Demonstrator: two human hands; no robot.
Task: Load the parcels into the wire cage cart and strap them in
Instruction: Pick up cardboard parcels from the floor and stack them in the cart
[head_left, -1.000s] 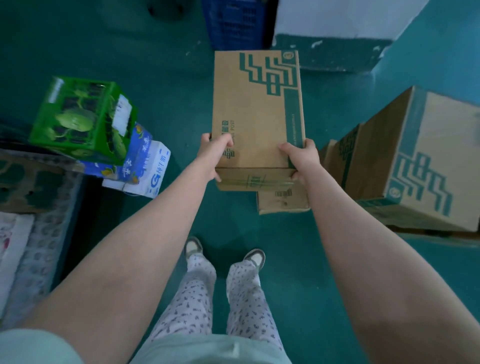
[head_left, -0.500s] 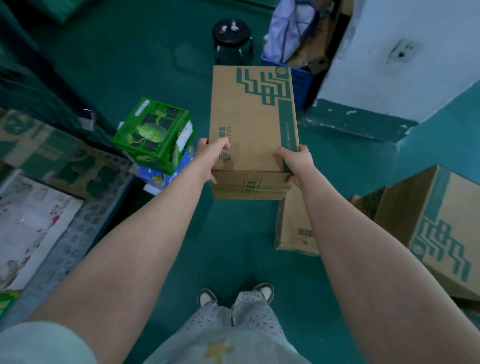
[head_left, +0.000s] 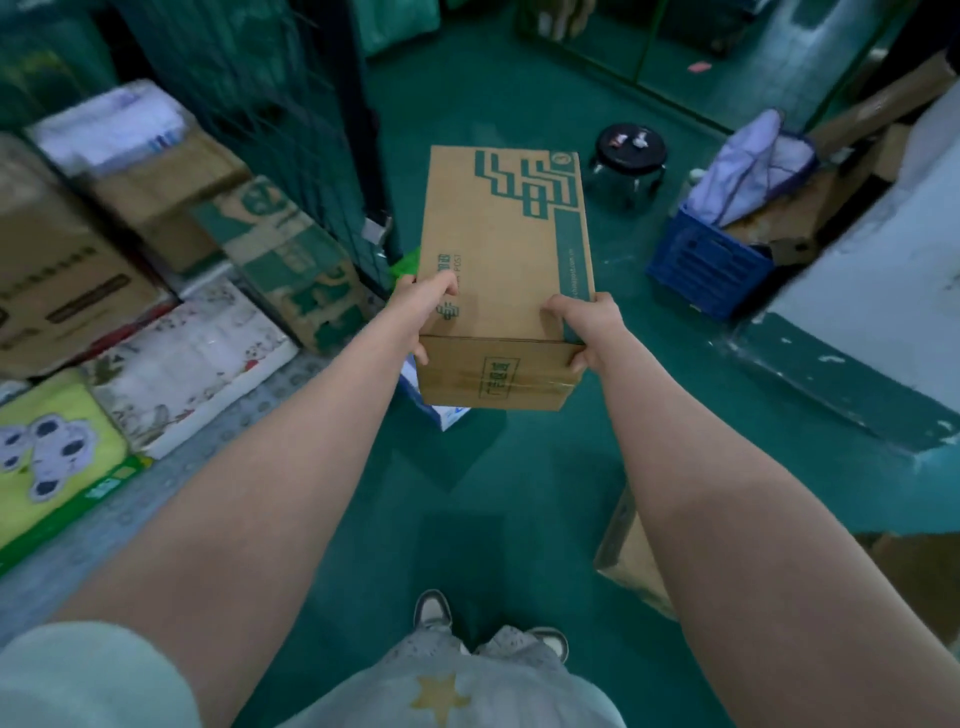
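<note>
Well, the left hand (head_left: 423, 306) and right hand (head_left: 587, 325) clasp one carton (head_left: 504, 244) mid-air. Parcels (head_left: 182, 358) already line the cart (head_left: 291, 119); strapping seems ahead.

The held box (head_left: 501, 249) hides most of a blue-white parcel (head_left: 448, 417).

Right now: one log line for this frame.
phase: carry | left hand: grips cardboard box | right hand: grips cardboard box | wire cage cart: left, holds parcels

Dim, teal-tinted indoor light. A soft shadow lies on the floor (head_left: 545, 493) below the cardboard box (head_left: 498, 249). The parcels (head_left: 67, 270) left of it are motion-blurred. Wide-angle distortion bends the edges.
</note>
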